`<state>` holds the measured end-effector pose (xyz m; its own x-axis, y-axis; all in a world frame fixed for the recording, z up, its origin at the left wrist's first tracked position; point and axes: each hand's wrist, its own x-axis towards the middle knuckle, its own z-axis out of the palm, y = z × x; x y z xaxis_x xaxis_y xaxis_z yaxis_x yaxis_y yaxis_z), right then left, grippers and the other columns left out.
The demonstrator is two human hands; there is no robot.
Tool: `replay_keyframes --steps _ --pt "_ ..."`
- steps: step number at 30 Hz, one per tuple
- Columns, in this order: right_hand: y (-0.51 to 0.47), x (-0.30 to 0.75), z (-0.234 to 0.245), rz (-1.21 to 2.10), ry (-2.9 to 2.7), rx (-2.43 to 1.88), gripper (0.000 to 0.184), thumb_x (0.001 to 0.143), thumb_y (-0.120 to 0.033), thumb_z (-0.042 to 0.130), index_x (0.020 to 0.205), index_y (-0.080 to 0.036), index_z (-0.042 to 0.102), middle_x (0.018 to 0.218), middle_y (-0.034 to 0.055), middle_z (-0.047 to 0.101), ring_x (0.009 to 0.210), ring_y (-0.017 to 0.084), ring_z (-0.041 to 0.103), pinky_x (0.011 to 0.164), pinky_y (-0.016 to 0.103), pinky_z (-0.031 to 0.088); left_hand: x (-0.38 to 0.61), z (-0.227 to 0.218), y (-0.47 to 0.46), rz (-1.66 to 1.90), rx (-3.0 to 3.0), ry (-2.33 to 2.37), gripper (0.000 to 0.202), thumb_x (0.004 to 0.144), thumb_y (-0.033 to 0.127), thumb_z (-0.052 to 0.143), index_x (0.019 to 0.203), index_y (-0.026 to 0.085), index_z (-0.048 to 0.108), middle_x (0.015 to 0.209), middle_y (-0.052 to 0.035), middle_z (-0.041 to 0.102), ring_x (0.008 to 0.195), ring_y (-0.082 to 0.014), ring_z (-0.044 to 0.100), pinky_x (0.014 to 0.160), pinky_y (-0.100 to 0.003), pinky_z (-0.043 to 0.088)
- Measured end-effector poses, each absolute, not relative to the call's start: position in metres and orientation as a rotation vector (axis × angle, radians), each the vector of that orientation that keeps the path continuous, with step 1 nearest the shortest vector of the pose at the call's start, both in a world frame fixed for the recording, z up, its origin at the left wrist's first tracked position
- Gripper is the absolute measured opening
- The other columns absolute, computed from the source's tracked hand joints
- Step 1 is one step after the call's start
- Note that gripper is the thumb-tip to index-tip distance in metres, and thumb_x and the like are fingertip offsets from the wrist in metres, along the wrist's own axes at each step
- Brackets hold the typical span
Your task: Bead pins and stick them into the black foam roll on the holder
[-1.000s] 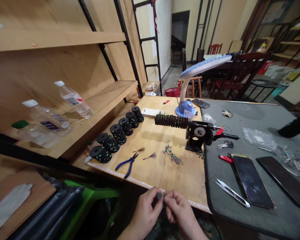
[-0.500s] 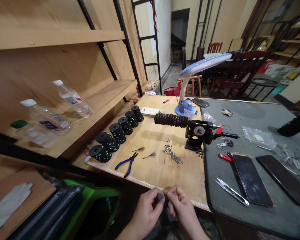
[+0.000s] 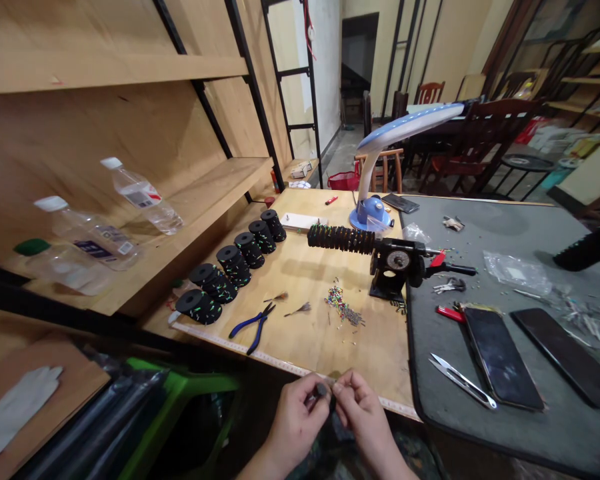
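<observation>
At the table's front edge my left hand (image 3: pixel 300 417) is closed on a small dark cylindrical piece (image 3: pixel 322 389); its round end shows between thumb and forefinger. Close beside it, my right hand (image 3: pixel 361 407) is pinched, and whatever its fingertips hold is too small and hidden to name. Beyond the hands lies a pile of coloured beads (image 3: pixel 336 298) with small grey metal pieces (image 3: pixel 353 315) alongside. Blue-handled pliers (image 3: pixel 254 327) rest opened to the left, near two small bundles of fine strands (image 3: pixel 299 309).
Several black spools (image 3: pixel 199 307) line the left side. A black cranked device (image 3: pixel 397 263) carrying a ribbed roll stands behind the beads, near a blue lamp (image 3: pixel 370 213). On the grey mat (image 3: pixel 440 400) lie thread snips (image 3: pixel 463 380) and two phone-like slabs (image 3: pixel 503 357).
Both hands stay together at the table edge, with only slight finger movement. The dark piece's round end faces a little more toward me. The view has shifted slightly.
</observation>
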<state>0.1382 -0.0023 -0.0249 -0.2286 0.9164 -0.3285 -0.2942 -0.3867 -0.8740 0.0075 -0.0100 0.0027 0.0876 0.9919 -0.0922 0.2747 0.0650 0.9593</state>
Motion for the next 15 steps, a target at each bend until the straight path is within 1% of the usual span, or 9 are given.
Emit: replay_keyframes --steps 3,6,8,9,11,13,15 --pt "-0.002 0.14 -0.023 1.738 -0.907 -1.132 0.048 0.069 -0.066 0.064 0.069 -0.021 0.046 0.046 -0.012 0.033 0.041 0.007 0.024 0.042 0.02 0.018 0.008 0.0 -0.01 0.93 1.377 1.405 0.017 0.079 0.021 0.059 0.065 0.014 0.064 0.059 -0.0012 0.061 0.055 -0.0136 0.053 0.053 -0.02 0.039" --pt "0.0 0.143 -0.023 1.652 -1.02 -1.16 0.043 0.072 -0.061 0.064 0.073 -0.02 0.053 0.058 -0.0068 0.044 0.052 0.01 0.036 0.05 0.021 0.029 0.006 0.0 -0.008 0.922 1.406 1.443 0.017 0.079 0.023 0.061 0.067 0.014 0.068 0.062 -0.003 0.064 0.057 -0.0147 0.056 0.053 -0.02 0.041" --pt "0.0 0.147 -0.024 1.587 -1.141 -1.186 0.038 0.077 -0.056 0.061 0.078 -0.019 0.057 0.066 -0.0033 0.05 0.059 0.012 0.042 0.056 0.023 0.034 0.002 0.002 -0.007 0.932 1.428 1.44 0.014 0.079 0.024 0.062 0.071 0.015 0.069 0.066 -0.0038 0.066 0.061 -0.0153 0.057 0.056 -0.02 0.042" --pt "0.001 0.148 -0.024 1.566 -1.205 -1.2 0.035 0.079 -0.053 0.06 0.077 -0.018 0.057 0.066 -0.003 0.05 0.06 0.012 0.042 0.057 0.023 0.034 0.0 0.004 -0.005 0.94 1.432 1.438 0.013 0.079 0.025 0.062 0.072 0.015 0.069 0.067 -0.0036 0.066 0.061 -0.0152 0.056 0.057 -0.021 0.043" --pt "0.0 0.151 -0.025 1.53 -1.328 -1.233 0.029 0.082 -0.046 0.057 0.074 -0.019 0.056 0.06 -0.0047 0.045 0.057 0.012 0.039 0.054 0.023 0.031 -0.004 0.008 -0.003 0.95 1.411 1.428 0.013 0.08 0.027 0.062 0.075 0.016 0.066 0.069 -0.0024 0.063 0.062 -0.0147 0.055 0.059 -0.021 0.043" --pt "0.0 0.152 -0.025 1.491 -1.417 -1.259 0.025 0.084 -0.039 0.055 0.069 -0.019 0.053 0.055 -0.0066 0.039 0.054 0.011 0.036 0.052 0.023 0.029 -0.007 0.012 0.0 0.948 1.363 1.399 0.015 0.082 0.03 0.059 0.075 0.016 0.062 0.068 -0.001 0.06 0.063 -0.0143 0.054 0.06 -0.021 0.043" --pt "-0.001 0.151 -0.024 1.444 -1.457 -1.268 0.022 0.084 -0.032 0.053 0.067 -0.02 0.05 0.054 -0.0072 0.036 0.053 0.011 0.035 0.052 0.023 0.027 -0.009 0.016 0.003 0.953 1.312 1.366 0.02 0.084 0.034 0.058 0.074 0.016 0.06 0.067 -0.0005 0.058 0.065 -0.0145 0.054 0.061 -0.021 0.043"
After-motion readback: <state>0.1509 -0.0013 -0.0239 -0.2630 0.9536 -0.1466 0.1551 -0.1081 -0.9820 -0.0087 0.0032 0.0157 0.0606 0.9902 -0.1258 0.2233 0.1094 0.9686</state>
